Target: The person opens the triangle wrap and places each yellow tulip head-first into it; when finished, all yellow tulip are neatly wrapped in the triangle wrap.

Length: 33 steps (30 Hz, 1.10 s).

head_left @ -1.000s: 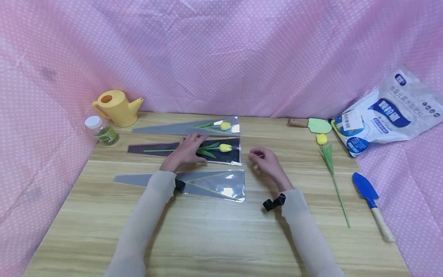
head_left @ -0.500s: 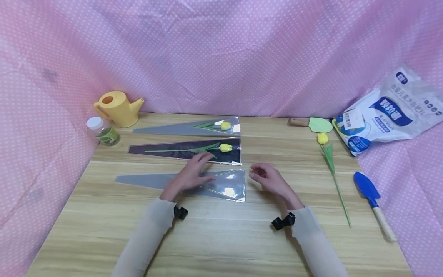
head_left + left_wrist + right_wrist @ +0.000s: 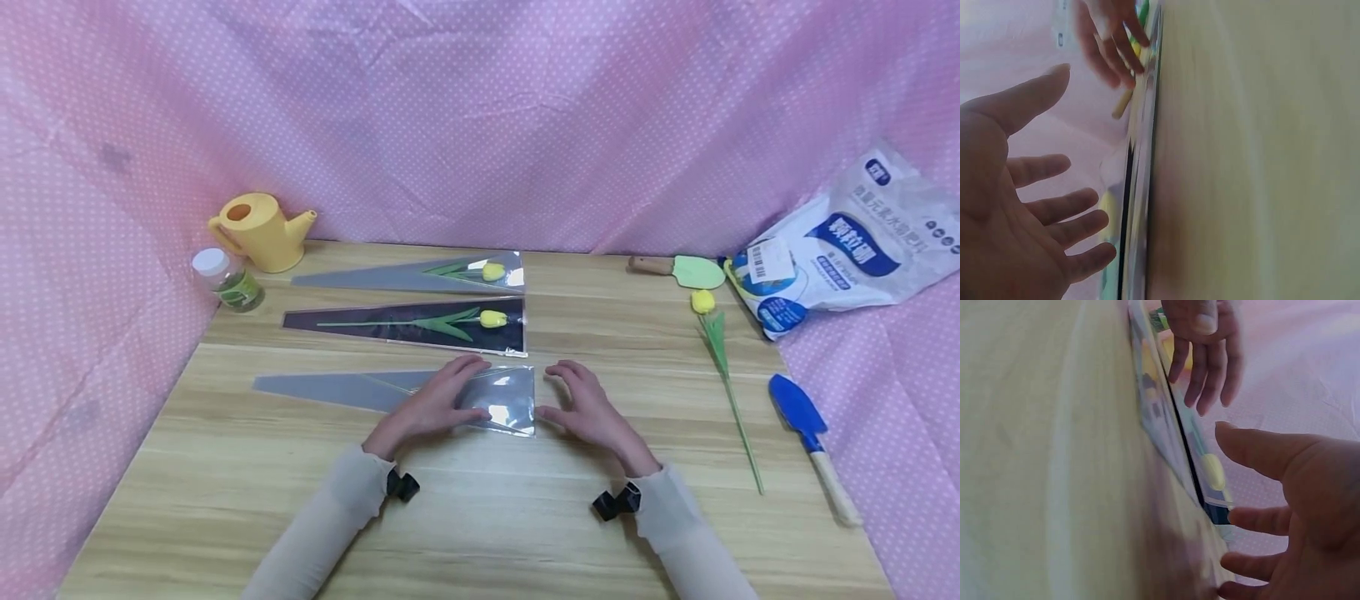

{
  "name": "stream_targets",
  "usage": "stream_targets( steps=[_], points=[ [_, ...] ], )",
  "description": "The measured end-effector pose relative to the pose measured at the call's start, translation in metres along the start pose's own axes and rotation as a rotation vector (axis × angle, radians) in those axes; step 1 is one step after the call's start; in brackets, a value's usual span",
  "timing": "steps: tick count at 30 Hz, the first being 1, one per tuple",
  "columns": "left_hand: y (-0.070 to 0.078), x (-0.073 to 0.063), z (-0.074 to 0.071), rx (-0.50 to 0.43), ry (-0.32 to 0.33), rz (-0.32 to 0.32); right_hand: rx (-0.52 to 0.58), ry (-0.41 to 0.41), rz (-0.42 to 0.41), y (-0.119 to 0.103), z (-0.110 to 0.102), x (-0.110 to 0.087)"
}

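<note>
Nearest to me lies a flat, clear tapered flower sleeve (image 3: 322,388) with no flower in it. Over its wide part is my left hand (image 3: 437,402), thumb and fingers spread apart; whether the fingertips touch the film I cannot tell. Just off the sleeve's wide end is my right hand (image 3: 588,410), fingers loosely bent and parted, holding nothing. Behind lies a dark-backed sleeve (image 3: 345,319) with a yellow tulip (image 3: 492,319) inside. Farther back, another clear sleeve (image 3: 360,278) contains a second yellow tulip (image 3: 492,272).
A loose yellow tulip (image 3: 726,375) lies at the right, beside a blue trowel (image 3: 798,412). A green-bladed trowel (image 3: 697,272) and a white printed bag (image 3: 840,250) are back right. A yellow watering can (image 3: 266,233) and a white-capped jar (image 3: 232,283) stand back left.
My left hand has left the dark sleeve and come nearer and to the right, over the nearest sleeve. My right hand has come nearer too, and its fingers have spread.
</note>
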<state>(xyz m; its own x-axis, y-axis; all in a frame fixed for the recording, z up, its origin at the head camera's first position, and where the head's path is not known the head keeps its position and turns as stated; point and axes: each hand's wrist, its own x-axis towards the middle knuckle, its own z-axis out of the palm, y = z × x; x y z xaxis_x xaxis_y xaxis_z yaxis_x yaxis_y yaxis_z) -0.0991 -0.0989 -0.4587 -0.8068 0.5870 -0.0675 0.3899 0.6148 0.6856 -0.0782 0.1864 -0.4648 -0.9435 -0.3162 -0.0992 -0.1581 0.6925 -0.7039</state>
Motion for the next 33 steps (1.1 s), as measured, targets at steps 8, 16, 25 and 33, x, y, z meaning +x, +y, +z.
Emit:
stream_targets(
  steps=[8,16,25,33],
  points=[
    [0.000,0.000,0.012,-0.040,-0.025,-0.016,-0.155,-0.053,0.003,-0.002,0.013,-0.003],
    [-0.003,-0.002,0.025,0.072,-0.067,0.007,-0.202,-0.035,0.005,-0.004,0.017,-0.005],
    [-0.001,-0.003,0.037,0.163,-0.123,0.005,-0.199,-0.015,0.017,-0.004,0.017,-0.005],
    [-0.002,-0.004,0.037,0.157,-0.110,0.010,-0.246,0.026,0.072,-0.011,0.026,0.003]
  ],
)
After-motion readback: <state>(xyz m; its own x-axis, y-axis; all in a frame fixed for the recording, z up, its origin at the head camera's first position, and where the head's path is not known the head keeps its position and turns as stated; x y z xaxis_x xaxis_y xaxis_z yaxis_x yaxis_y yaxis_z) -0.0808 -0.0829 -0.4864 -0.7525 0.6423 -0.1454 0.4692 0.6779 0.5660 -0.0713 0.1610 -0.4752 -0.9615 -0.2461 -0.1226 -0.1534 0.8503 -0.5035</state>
